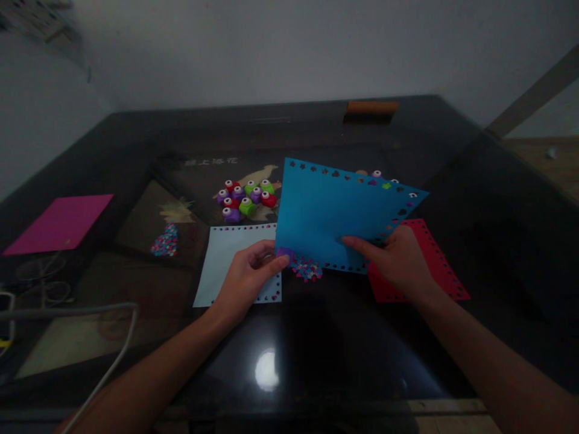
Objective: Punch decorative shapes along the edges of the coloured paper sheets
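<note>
A blue sheet of paper [325, 211], with small shapes punched along its top, right and bottom edges, is held tilted up off the table. Gripping its right part is my right hand [398, 256], thumb on the front face. My left hand [248, 268] is closed round a purple craft punch [284, 255] at the sheet's lower left corner. Under that corner lies a pile of colored paper bits [307, 269]. Partly beneath my left hand is a pale sheet [221, 262] with punched edges. A red sheet [434, 259], also edge-punched, lies under my right hand.
Several red, green and purple craft punches [246, 199] stand behind the pale sheet. More paper bits [166, 241] lie to the left, near a pink sheet [63, 223]. An orange-brown object [372, 108] sits at the back edge. A cable [122, 349] crosses the lower left.
</note>
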The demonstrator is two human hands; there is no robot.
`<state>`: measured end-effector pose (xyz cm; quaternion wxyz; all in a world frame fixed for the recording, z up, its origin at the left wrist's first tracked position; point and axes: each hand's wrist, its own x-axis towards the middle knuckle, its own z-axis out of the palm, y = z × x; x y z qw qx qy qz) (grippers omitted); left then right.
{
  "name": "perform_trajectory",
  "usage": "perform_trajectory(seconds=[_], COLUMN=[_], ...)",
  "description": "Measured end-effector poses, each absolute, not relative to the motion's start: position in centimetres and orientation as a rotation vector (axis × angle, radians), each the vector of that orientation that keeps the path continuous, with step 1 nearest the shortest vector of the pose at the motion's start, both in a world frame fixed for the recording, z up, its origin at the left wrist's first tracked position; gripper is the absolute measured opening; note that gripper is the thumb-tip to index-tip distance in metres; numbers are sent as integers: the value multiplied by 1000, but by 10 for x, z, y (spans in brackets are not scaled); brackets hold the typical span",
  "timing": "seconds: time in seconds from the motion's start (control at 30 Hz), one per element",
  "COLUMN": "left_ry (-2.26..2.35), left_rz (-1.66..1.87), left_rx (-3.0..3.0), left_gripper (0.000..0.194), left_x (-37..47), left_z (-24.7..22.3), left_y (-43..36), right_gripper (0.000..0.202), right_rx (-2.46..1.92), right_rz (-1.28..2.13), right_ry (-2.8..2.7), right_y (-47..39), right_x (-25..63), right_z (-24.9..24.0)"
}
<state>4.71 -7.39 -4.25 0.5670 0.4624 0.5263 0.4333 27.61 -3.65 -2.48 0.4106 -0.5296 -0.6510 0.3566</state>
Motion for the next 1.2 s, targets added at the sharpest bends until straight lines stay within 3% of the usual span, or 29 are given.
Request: perform_trajectory(seconds=[0.4,0.57,1.2], left_ry=[1179,1154,1224], left_rz=[1019,948,885], left_rx=[1088,1090,1056], left_gripper=[20,22,32], left_x=[50,56,60], left_z=[-37,-36,-40], left_y=[-78,-82,-77], right_gripper=[28,15,15], right_rx=[-1375,-1440,-1523], right_rz=[1048,938,926], right_ry=[-1598,-1610,-1525], right_y=[-48,-59,-58], right_x=[280,291,298], right_z=[-16,-23,-34])
